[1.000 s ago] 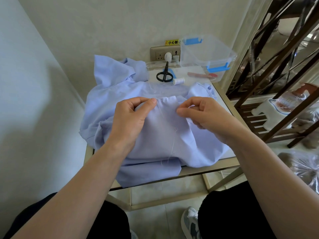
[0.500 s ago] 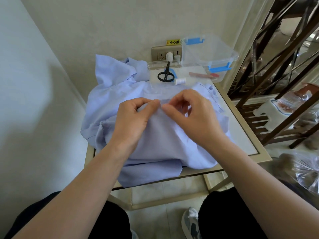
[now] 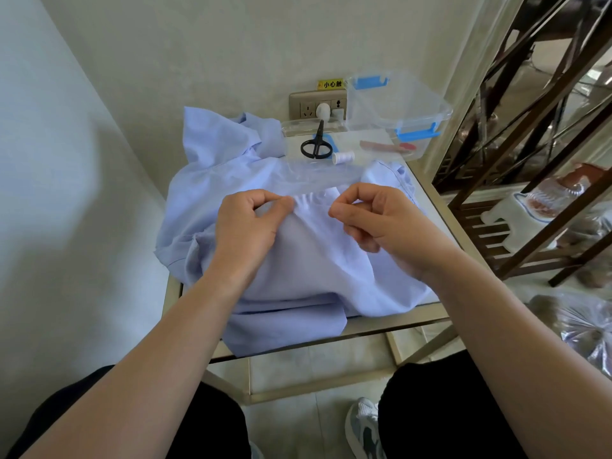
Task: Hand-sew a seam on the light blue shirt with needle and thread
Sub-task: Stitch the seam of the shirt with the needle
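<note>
While the left hand [image 3: 245,226] pinches a gathered fold of the light blue shirt [image 3: 314,270] between thumb and forefinger, the right hand [image 3: 381,223] presses its fingertips together just beside that fold, probably on the needle, which is too fine to make out. To stitch well, I'd hold the fold taut and draw the thread evenly so the puckers don't tighten. The shirt lies heaped on a small gold-framed table [image 3: 381,326] in a corner. Scissors [image 3: 316,147], a thread spool [image 3: 342,157] and a clear plastic box [image 3: 397,104] sit behind it, below a wall socket [image 3: 308,109].
</note>
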The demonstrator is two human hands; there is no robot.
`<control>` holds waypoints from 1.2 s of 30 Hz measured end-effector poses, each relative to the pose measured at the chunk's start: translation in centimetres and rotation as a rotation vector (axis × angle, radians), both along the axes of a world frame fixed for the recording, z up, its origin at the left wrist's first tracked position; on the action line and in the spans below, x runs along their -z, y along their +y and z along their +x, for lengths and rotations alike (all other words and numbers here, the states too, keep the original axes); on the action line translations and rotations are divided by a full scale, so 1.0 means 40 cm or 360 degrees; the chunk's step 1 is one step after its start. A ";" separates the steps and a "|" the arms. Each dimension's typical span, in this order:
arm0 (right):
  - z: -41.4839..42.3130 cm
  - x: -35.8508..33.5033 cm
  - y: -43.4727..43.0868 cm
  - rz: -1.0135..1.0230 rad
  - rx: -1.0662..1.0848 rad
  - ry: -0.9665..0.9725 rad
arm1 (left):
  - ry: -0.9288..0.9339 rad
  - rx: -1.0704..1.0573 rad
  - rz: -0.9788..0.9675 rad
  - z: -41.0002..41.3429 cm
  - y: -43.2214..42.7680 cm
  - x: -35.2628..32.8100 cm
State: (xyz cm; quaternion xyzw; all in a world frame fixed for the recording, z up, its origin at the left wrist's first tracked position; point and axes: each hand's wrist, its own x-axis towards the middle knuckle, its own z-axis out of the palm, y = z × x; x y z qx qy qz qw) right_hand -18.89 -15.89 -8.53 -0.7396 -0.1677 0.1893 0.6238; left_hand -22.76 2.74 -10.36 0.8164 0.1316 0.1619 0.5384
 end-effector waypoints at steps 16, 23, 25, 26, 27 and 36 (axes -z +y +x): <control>-0.016 -0.014 -0.015 -0.0309 0.0058 -0.0201 | -0.0526 0.0422 0.0713 -0.016 -0.024 -0.013; -0.001 -0.016 -0.036 -0.0334 0.0258 -0.0159 | -0.0351 0.0286 0.0502 -0.006 0.011 -0.017; -0.001 -0.023 -0.045 -0.0328 0.0306 -0.0136 | -0.0265 0.0230 0.0334 -0.009 0.017 -0.021; -0.002 -0.026 -0.047 -0.0312 0.0317 -0.0139 | -0.0228 0.0214 0.0288 -0.010 0.017 -0.021; -0.005 -0.029 -0.047 -0.0299 0.0328 -0.0154 | -0.0202 0.0209 0.0251 -0.011 0.017 -0.018; -0.023 -0.039 -0.054 -0.0412 0.0446 -0.0225 | -0.0121 0.0089 0.0167 -0.007 0.021 -0.002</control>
